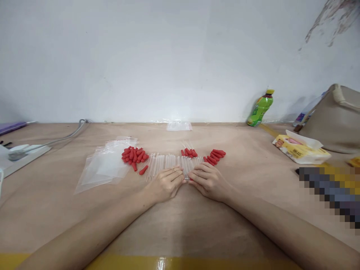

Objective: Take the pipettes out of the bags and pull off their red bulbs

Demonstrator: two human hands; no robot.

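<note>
My left hand point(168, 183) is closed at the near edge of a row of clear glass dropper tubes point(165, 161), its fingertips pinching one end of a single tube point(186, 179). Facing it, my right hand point(207, 180) is closed round a red rubber bulb point(191, 179), most of which its fingers hide. The tube lies level between both hands; whether it sits inside the bulb I cannot tell. Left of the row is a pile of red rubber bulbs point(133, 154), with one loose bulb point(143, 170) nearer me. More red bulbs point(216, 155) lie beyond my right hand.
Several clear zip bags point(108, 165) are spread at the left. Behind the tubes lie a few red-bulbed droppers point(189, 152), and another bag point(179, 126) is by the wall. A green bottle point(261, 108), yellow tissue pack point(300, 149) and beige bag point(332, 120) stand right; a power strip point(28, 157) left.
</note>
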